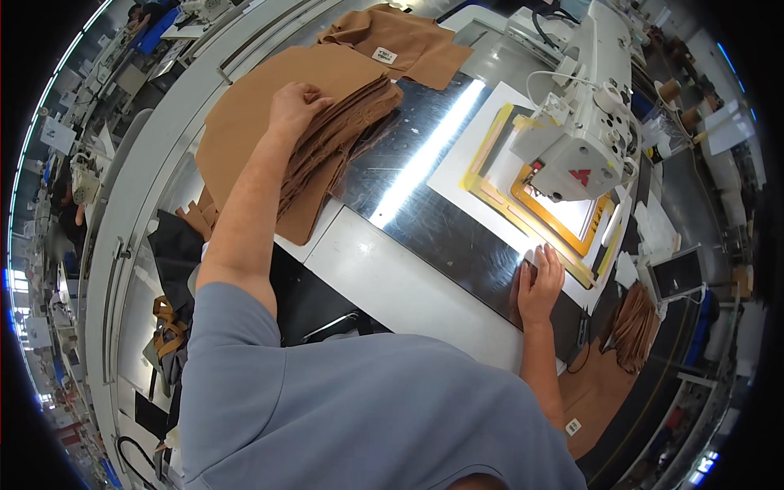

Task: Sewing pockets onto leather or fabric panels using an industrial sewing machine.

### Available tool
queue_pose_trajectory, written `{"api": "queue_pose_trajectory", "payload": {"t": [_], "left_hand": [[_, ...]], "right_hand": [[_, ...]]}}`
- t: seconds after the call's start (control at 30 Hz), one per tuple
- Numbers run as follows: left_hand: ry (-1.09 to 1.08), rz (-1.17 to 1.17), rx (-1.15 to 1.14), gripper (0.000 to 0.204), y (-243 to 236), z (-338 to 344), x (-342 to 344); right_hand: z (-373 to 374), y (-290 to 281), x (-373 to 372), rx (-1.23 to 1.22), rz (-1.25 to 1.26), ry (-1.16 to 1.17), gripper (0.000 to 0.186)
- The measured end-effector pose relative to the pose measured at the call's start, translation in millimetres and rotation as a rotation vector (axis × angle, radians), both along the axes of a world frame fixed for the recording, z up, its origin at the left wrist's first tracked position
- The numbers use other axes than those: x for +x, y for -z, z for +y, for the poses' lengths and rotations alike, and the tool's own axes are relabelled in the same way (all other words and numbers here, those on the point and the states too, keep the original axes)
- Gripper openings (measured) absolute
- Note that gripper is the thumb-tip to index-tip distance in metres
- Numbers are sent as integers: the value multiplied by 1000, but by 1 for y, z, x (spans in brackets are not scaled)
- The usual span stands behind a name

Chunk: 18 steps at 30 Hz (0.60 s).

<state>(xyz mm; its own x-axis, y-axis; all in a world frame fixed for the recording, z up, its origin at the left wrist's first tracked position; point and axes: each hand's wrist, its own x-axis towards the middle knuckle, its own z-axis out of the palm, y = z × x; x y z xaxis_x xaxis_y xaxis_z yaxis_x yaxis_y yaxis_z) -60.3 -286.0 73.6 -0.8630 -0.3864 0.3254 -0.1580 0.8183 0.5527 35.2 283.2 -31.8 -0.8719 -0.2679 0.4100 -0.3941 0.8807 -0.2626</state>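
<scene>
My left hand [299, 108] is over a thick stack of brown fabric pieces [245, 106] at the far left of the table. Its fingers are bent together at the frayed right edge of the top piece, closed on that edge. My right hand [539, 286] lies with its fingers stretched on the near edge of the metal work plate, by the corner of a yellow-edged sewing template [510, 214]; nothing is in it. An orange clamp frame [563, 233] rests over the template, under the white sewing machine head [576, 151].
Another brown fabric piece with a white label [433, 49] lies behind the stack. A shiny metal plate [425, 180] spans the middle. More brown fabric [600, 392] hangs at the lower right, near a small dark screen [678, 273]. Brown straps [167, 327] hang at the left.
</scene>
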Motion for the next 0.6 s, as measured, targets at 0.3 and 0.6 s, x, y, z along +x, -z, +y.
{"api": "queue_pose_trajectory", "payload": {"t": [0.3,0.6], "left_hand": [[19,-166,-310,22,-18,-1,-37],[-283,-166,487,29,27,-72,-54]], "right_hand": [[147,-8,108,225,-24,605,47],[177,5,132,225,-153,747,35]]}}
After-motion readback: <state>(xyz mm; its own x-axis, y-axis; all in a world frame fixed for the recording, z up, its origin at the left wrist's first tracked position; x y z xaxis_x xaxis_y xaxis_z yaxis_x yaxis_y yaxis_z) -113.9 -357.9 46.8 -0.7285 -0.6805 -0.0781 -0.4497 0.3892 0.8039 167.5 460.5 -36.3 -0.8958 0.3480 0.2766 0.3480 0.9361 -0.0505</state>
